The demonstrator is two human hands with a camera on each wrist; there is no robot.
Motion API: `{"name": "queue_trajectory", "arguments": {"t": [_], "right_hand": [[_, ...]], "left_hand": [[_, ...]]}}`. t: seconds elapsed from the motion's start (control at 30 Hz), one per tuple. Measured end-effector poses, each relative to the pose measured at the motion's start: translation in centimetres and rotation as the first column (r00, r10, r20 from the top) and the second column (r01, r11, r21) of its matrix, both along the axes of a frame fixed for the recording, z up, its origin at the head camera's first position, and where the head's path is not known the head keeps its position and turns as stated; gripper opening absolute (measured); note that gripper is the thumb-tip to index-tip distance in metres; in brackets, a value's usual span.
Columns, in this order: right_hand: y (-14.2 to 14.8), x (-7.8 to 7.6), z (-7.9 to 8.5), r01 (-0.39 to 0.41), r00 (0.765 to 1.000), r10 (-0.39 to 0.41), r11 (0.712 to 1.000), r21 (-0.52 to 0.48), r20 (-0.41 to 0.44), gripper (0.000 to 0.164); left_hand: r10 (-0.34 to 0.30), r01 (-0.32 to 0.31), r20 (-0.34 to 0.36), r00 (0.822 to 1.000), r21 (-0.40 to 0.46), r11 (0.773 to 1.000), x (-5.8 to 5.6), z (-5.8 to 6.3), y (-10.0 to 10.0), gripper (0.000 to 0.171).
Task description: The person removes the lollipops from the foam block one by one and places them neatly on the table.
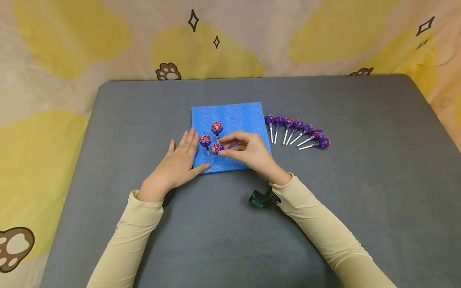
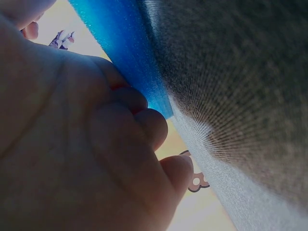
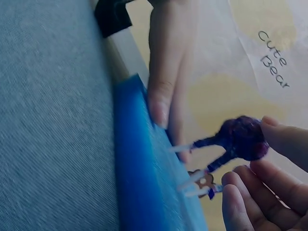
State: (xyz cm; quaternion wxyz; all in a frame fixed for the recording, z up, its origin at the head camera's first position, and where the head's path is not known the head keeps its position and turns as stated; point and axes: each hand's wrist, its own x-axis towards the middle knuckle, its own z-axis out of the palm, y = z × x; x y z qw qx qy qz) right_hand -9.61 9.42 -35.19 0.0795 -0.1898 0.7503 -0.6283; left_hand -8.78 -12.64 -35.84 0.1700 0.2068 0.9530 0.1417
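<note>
A blue foam board [image 1: 245, 120] lies flat on the table. My left hand [image 1: 176, 164] rests along its left side, fingers straight and thumb over the near edge. In the left wrist view those fingers [image 2: 151, 127] lie against the board's side. Two lollipops with red-and-purple wrappers stand upright in the board, the far one [image 1: 217, 128] and the left one [image 1: 205, 141]. My right hand [image 1: 248, 150] pinches the head of a third lollipop [image 1: 217, 149] between thumb and fingertips. In the right wrist view, white sticks [image 3: 190, 182] meet the foam surface, and the wrapped heads overlap.
Right of the board, several purple-wrapped lollipops [image 1: 297, 125] lie in a fanned row, sticks pointing toward me. A black wrist device with a green part [image 1: 264, 199] sits at my right cuff. Behind the grey table [image 1: 360, 192] hangs a patterned cloth [image 1: 273, 36].
</note>
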Motion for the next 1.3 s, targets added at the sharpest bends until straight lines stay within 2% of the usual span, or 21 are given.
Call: {"name": "queue_trajectory", "arguments": {"t": [0.27,0.73,1.13,1.3], "right_hand": [[-0.56,0.33,-0.29,-0.027,0.999,0.027,0.999,0.020,-0.029,0.028],[-0.95,0.54,-0.63,0.006,0.996,-0.002,0.999,0.037,-0.089,0.026],[-0.64,0.49,-0.10,0.028,0.996,-0.029,0.999,-0.017,-0.082,0.023],[-0.30,0.42,0.16,0.041,0.998,-0.043,0.999,-0.035,-0.052,0.023]], "left_hand": [[-0.003,0.003,-0.001,1.000,-0.003,1.000,-0.02,-0.06,-0.03,0.090],[-0.002,0.002,0.005,1.000,-0.005,1.000,0.02,0.08,-0.05,0.090],[-0.002,0.002,0.003,1.000,-0.007,1.000,-0.06,-0.09,-0.06,0.090],[-0.001,0.001,0.004,1.000,0.000,1.000,-0.08,-0.11,-0.07,0.091]]}}
